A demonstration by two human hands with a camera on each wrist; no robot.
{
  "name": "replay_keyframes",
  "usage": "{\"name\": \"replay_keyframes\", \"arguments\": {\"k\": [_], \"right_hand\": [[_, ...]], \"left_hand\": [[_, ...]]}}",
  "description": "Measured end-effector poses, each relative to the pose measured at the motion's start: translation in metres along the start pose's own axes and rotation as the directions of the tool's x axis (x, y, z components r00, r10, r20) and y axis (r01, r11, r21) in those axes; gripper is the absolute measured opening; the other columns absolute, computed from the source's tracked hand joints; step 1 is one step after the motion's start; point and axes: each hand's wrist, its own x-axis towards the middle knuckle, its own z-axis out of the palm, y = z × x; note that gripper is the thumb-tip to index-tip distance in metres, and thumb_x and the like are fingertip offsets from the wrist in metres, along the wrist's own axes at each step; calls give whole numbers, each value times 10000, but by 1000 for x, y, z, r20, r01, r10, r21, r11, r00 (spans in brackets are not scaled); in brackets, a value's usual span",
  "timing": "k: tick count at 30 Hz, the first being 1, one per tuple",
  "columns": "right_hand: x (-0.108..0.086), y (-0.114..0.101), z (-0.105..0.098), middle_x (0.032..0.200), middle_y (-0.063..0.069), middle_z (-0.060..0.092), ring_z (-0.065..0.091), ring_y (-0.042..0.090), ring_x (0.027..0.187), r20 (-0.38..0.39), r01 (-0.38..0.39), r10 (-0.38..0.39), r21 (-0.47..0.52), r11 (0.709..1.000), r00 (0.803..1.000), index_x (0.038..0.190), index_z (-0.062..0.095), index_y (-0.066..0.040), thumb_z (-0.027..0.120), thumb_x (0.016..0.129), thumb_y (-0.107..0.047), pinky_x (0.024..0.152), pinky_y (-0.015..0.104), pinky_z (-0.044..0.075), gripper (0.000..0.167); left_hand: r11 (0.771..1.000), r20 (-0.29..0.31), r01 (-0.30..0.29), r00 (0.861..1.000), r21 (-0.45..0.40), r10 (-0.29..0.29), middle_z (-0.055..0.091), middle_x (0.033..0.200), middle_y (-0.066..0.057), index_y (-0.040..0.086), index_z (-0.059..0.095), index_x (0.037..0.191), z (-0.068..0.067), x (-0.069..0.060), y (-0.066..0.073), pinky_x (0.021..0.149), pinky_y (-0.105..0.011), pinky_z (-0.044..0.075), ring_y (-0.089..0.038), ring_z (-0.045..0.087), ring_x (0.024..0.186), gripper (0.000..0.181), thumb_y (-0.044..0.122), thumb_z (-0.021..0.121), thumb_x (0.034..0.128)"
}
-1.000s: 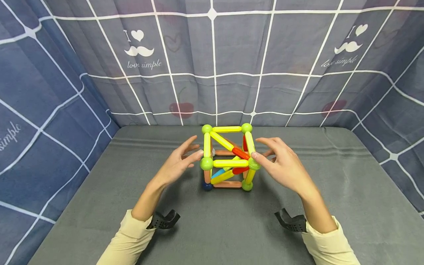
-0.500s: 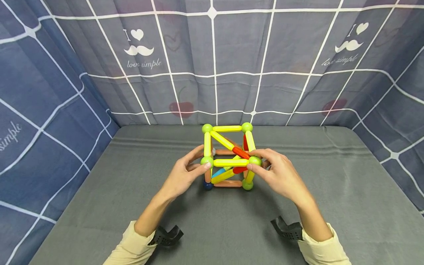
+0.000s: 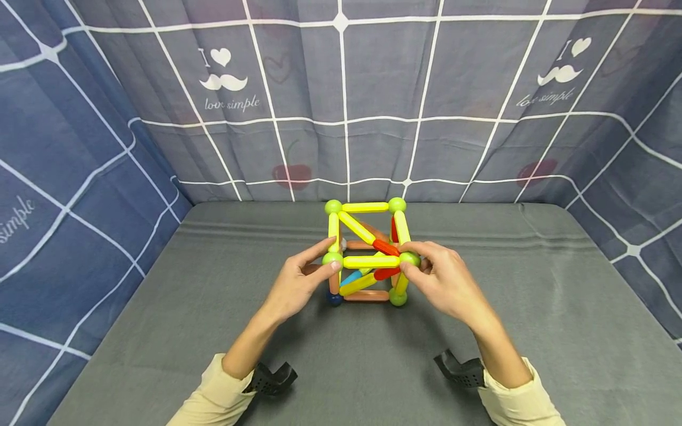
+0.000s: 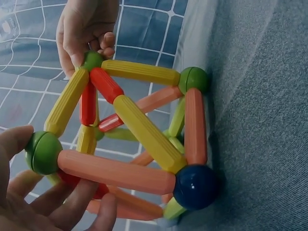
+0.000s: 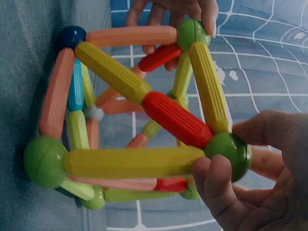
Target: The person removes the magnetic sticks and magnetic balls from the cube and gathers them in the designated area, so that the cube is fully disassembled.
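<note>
A cube-shaped frame of coloured rods and balls stands on the grey cloth; its near top rod [image 3: 371,262] is yellow. My left hand [image 3: 292,287] pinches the green ball [image 3: 333,260] at the near top left corner, thumb in front. With thumb and fingers my right hand [image 3: 450,284] grips the green ball [image 3: 409,259] at the near top right corner. In the left wrist view a dark blue ball [image 4: 196,186] sits at the bottom corner below the left hand. Diagonal rods, such as the red one [image 5: 175,117] in the right wrist view, cross the sides.
Grey cloth [image 3: 367,367] covers the surface under the frame. Behind it hangs a blue-grey curtain [image 3: 383,71] with white lines, which also runs along both sides. Black straps [image 3: 272,380] are on both wrists.
Both hands have come in from beside the frame to its near top corner balls and taken hold of them. The frame has barely moved.
</note>
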Motion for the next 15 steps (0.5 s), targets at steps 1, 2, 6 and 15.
{"name": "replay_keyframes", "arguments": {"k": [1, 2, 6, 15], "right_hand": [[0, 0, 1, 790, -3, 555, 471, 150, 618, -4, -6, 6, 6, 1000, 1000, 1096, 731, -105, 660, 916, -68, 540, 274, 375, 196], [0, 0, 1, 806, 1, 568, 469, 149, 613, -8, -10, 10, 12, 1000, 1000, 1091, 731, -104, 649, 918, -62, 534, 274, 375, 196], [-1, 1, 4, 889, 19, 613, 471, 160, 610, -17, -14, 14, 42, 999, 1000, 1081, 725, -89, 625, 920, -35, 523, 273, 382, 197], [-4, 0, 4, 948, 66, 624, 517, 146, 577, -4, -2, 2, 127, 992, 1000, 1102, 708, -51, 592, 939, -7, 485, 266, 423, 205]], "left_hand": [[1000, 4, -3, 1000, -3, 3, 545, 1393, -73, 151, 522, 1449, 0, 0, 0, 896, -435, 503, -214, 668, 1012, 509, 256, 654, 969], [1000, 7, -4, 1000, -3, 4, 545, 1393, -69, 149, 529, 1444, 0, 0, 0, 893, -433, 504, -209, 670, 1009, 501, 255, 653, 970], [1000, 12, -8, 1000, -2, 8, 545, 1391, -79, 141, 536, 1437, -1, 1, -1, 906, -437, 504, -209, 671, 1008, 493, 249, 652, 970], [1000, 6, -2, 1000, -14, 2, 556, 1372, -132, 134, 522, 1445, -1, 1, -1, 945, -474, 492, -257, 664, 1040, 516, 226, 668, 959]]}}
